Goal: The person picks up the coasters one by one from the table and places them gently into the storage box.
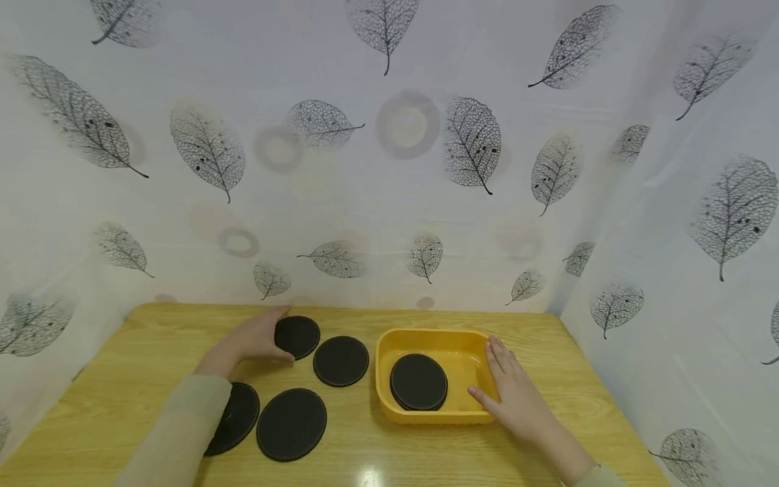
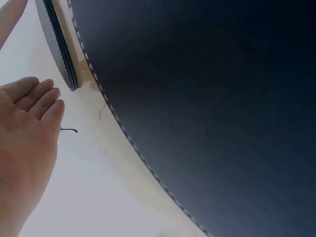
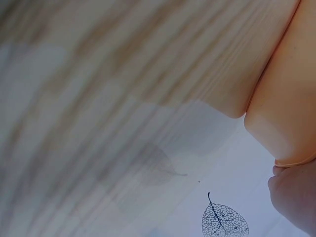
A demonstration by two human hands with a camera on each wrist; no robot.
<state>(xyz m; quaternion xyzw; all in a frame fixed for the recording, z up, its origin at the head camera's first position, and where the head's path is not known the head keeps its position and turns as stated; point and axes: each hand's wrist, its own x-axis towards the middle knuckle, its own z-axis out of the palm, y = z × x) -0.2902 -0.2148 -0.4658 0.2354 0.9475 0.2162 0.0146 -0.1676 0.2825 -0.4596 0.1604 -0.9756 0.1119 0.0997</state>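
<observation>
Soft, fairly even light fills the head view; shadows are faint, and a small white glare spot shines on the near worktop (image 1: pixel 438 454). The left wrist view is hazy, its close dark disc (image 2: pixel 197 123) dim with a bluish sheen; the right's wood grain blurs under milky reflections.

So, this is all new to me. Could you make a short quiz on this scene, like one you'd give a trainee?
1. In the head view, at how many separate spots on the table, outside the yellow tray, can you see black discs?
2. True or false: the yellow tray has nothing in it.
3. Fill in: the person touches the yellow tray with the ___.

Key:
1. Four.
2. False; a black disc lies inside.
3. Right hand.
</observation>
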